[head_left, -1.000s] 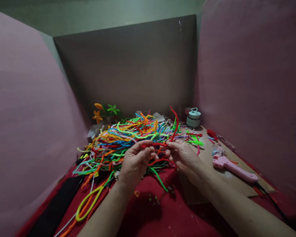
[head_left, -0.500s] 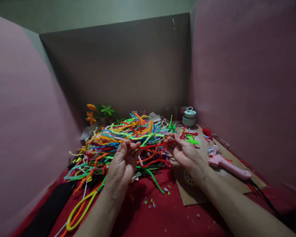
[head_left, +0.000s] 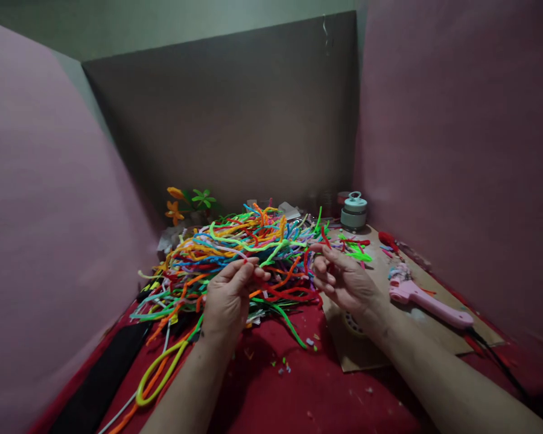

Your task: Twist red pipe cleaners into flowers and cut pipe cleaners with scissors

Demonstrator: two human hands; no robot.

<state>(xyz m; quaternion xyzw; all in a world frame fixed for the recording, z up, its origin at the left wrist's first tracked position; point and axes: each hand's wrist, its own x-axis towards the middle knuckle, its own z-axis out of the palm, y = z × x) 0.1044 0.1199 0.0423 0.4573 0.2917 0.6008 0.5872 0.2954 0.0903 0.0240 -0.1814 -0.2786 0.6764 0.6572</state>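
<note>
My left hand is closed, its thumb and fingertips pinching a red pipe cleaner in front of a big heap. My right hand is level with it on the right, fingers curled; a red tip pokes up above its forefinger, and the exact grip is partly hidden. Behind both hands lies the heap of pipe cleaners in orange, green, blue, yellow and red. Some red strands rest along its front edge, between the hands. A yellow loop hangs out beside my left forearm.
A pink glue gun lies on a cardboard sheet, with a tape roll partly under my right wrist. A pale green jar stands behind. Orange flowers are at back left. Scraps dot the red cloth. Panels enclose the table.
The red pipe cleaner was stretched straight between my hands and no longer spans them visibly. My right fingers have curled and shifted, and the left thumb presses down. The view has swung slightly left.
</note>
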